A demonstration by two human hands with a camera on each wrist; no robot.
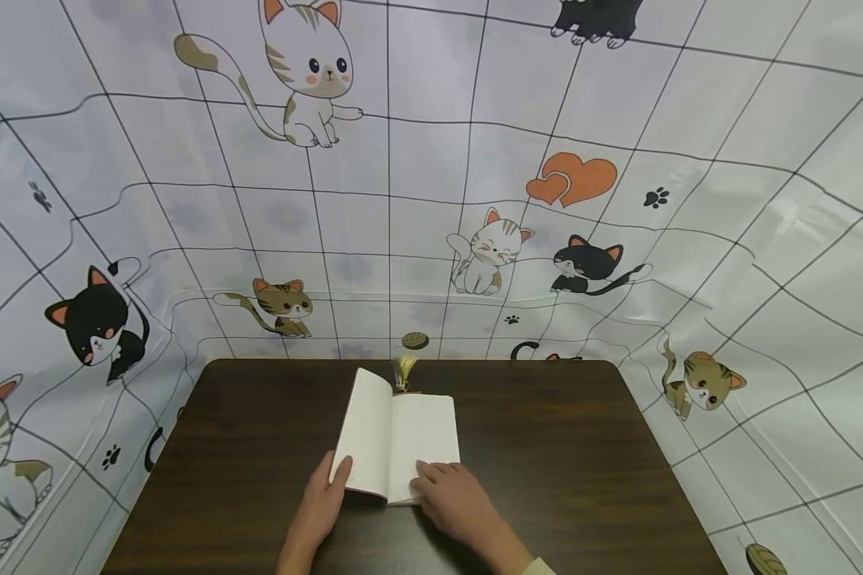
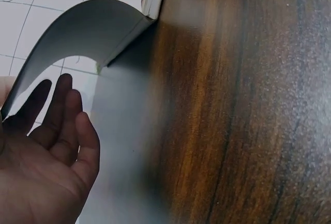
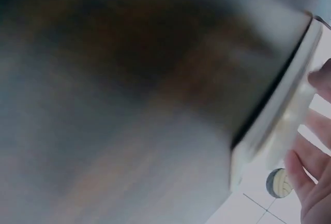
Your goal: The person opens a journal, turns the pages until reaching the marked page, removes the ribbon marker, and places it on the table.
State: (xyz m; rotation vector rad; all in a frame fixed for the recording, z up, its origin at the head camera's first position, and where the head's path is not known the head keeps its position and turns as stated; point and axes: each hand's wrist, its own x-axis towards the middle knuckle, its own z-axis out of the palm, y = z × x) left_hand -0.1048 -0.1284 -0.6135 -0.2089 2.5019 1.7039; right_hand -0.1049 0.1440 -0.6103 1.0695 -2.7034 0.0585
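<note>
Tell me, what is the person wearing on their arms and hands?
Both hands are bare: no gloves, rings or watch show. The left hand has a bare forearm in view. The right hand ends in a pale sleeve cuff at the picture's bottom edge.

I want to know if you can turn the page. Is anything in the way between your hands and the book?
No. The left hand already holds the raised page of the book, and the right hand rests on the right page.
</note>
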